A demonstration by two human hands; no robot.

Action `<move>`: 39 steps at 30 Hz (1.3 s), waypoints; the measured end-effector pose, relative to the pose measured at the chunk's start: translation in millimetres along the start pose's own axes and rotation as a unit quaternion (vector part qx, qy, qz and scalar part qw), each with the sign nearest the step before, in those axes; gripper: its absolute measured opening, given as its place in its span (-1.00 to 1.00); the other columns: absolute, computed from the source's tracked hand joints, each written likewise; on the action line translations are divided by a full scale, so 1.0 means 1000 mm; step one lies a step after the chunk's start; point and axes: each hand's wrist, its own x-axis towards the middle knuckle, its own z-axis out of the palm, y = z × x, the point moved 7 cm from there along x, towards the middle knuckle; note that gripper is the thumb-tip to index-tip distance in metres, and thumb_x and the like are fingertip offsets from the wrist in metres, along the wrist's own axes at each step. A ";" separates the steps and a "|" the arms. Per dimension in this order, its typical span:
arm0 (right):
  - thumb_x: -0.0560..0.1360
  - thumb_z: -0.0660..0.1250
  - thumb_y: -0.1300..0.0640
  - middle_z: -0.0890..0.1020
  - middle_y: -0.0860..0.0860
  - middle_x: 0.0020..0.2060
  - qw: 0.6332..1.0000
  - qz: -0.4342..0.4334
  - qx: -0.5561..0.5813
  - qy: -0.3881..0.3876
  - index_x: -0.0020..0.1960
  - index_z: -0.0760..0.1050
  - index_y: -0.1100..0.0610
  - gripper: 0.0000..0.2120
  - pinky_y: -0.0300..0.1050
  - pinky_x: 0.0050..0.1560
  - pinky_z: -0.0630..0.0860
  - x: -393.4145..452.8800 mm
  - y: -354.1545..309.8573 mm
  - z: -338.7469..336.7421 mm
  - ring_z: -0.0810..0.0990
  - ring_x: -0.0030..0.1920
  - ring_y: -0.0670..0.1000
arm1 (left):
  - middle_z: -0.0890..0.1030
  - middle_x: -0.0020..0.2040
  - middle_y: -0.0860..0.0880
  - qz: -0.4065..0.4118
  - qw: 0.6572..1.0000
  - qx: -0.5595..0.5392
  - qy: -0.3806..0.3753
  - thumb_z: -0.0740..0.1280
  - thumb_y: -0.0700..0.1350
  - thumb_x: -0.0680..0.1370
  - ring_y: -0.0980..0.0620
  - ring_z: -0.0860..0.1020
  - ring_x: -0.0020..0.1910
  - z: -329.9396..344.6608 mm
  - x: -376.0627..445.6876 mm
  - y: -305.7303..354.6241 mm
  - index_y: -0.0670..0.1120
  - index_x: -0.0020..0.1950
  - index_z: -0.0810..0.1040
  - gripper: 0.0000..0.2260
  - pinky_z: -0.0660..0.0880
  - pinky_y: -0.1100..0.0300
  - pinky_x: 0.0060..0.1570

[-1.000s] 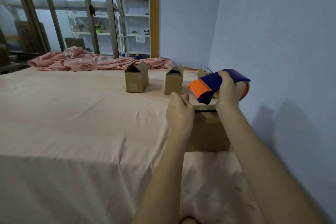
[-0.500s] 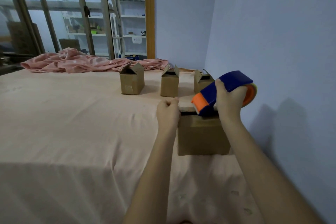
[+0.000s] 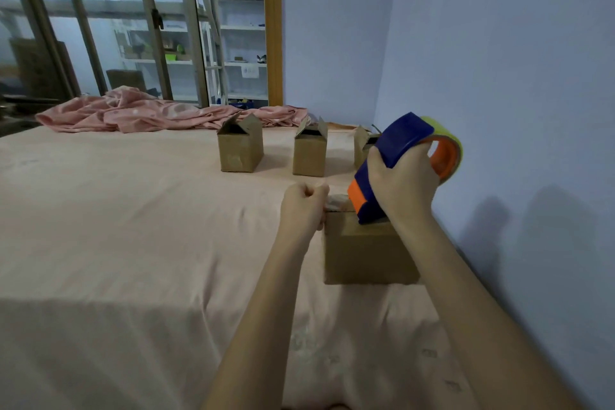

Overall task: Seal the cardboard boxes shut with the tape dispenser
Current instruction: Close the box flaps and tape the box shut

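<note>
A brown cardboard box stands on the pink sheet close to the right wall. My right hand grips a blue and orange tape dispenser with a yellowish tape roll, its orange nose pressed down on the box's top near edge. My left hand is closed in a fist against the box's upper left corner, holding it steady. Three more small boxes with raised flaps stand farther back: one on the left, one in the middle, and one partly hidden behind the dispenser.
The boxes rest on a bed covered by a pink sheet. A crumpled pink blanket lies along the far edge. A blue wall runs close on the right. Glass doors and white shelves are beyond the bed.
The dispenser has come down from above the box onto its top edge and tilted nose-down. My left hand has shifted from the top of the box to its left corner.
</note>
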 end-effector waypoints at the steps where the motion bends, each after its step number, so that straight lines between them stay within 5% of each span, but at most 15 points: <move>1: 0.49 0.34 0.08 0.54 0.05 -0.14 1.000 -0.007 -0.015 -0.005 0.03 0.25 0.11 -0.71 -0.25 -0.35 0.35 0.000 -0.003 0.001 0.52 -0.20 -0.01 | 0.46 -0.43 -0.03 -0.001 1.000 0.004 0.002 0.25 -0.09 0.58 0.12 0.39 -0.53 -0.001 0.000 -0.001 -0.13 -0.26 0.41 -0.77 0.37 0.27 -0.51; 14: 0.50 0.31 0.08 0.54 0.03 -0.13 0.998 0.009 -0.039 -0.041 0.11 0.35 0.18 -0.73 -0.19 -0.24 0.40 0.007 0.003 0.015 0.52 -0.16 -0.02 | 0.50 -0.34 -0.03 -0.034 0.996 0.079 0.014 0.21 0.02 0.60 0.02 0.45 -0.36 0.000 0.006 -0.035 -0.12 -0.23 0.44 -0.72 0.38 0.19 -0.35; 20: 0.50 0.32 0.08 0.51 -0.01 -0.15 0.999 0.022 -0.031 -0.035 0.13 0.34 0.18 -0.71 -0.16 -0.24 0.43 0.008 0.009 0.015 0.51 -0.16 -0.03 | 0.48 -0.34 -0.10 -0.137 0.988 0.036 -0.054 0.16 -0.20 0.56 0.01 0.41 -0.43 0.007 -0.015 -0.078 -0.18 -0.22 0.46 -0.81 0.33 0.28 -0.47; 24: 0.49 0.32 0.08 0.54 0.02 -0.15 0.999 0.021 -0.039 -0.033 0.10 0.35 0.18 -0.73 -0.18 -0.25 0.39 0.009 0.008 0.018 0.53 -0.17 -0.01 | 0.57 0.03 0.06 0.043 0.993 0.000 0.107 0.15 -0.08 0.62 0.13 0.52 0.00 -0.019 -0.024 -0.042 -0.01 0.09 0.52 -0.83 0.41 0.29 -0.06; 27: 0.50 0.31 0.07 0.57 0.06 -0.10 0.998 0.023 -0.045 -0.033 0.12 0.36 0.19 -0.71 -0.19 -0.24 0.39 0.010 0.007 0.020 0.55 -0.14 0.01 | 0.36 0.34 0.20 0.090 0.996 -0.017 0.011 0.08 0.01 0.65 0.23 0.29 0.34 0.005 -0.028 -0.017 0.07 0.45 0.30 -0.65 0.24 0.30 0.29; 30: 0.50 0.32 0.07 0.59 0.09 -0.05 0.999 0.032 -0.036 -0.024 0.17 0.35 0.20 -0.67 -0.21 -0.24 0.37 0.009 0.011 0.018 0.56 -0.10 0.02 | 0.17 0.51 0.13 0.032 0.996 -0.045 -0.070 0.05 0.06 0.66 0.16 0.16 0.47 0.031 -0.039 -0.030 0.09 0.53 0.09 -0.57 0.07 0.25 0.39; 36: 0.48 0.36 0.08 0.52 0.02 -0.04 0.999 0.054 0.004 -0.005 0.20 0.31 0.17 -0.62 -0.23 -0.24 0.41 0.005 0.019 0.015 0.48 -0.12 -0.07 | 0.40 0.40 0.07 -0.022 0.994 -0.083 -0.074 0.08 0.25 0.58 0.12 0.37 0.34 0.032 -0.053 -0.058 0.09 0.48 0.26 -0.50 0.28 0.09 0.38; 39: 0.48 0.36 0.08 0.48 -0.04 -0.09 0.998 0.066 0.013 0.008 0.18 0.31 0.14 -0.64 -0.25 -0.25 0.42 0.003 0.020 0.015 0.48 -0.13 -0.08 | 0.56 0.17 0.13 0.016 0.995 -0.069 -0.068 0.08 0.18 0.61 0.18 0.50 0.17 0.027 -0.054 -0.048 0.12 0.31 0.45 -0.66 0.43 0.17 0.18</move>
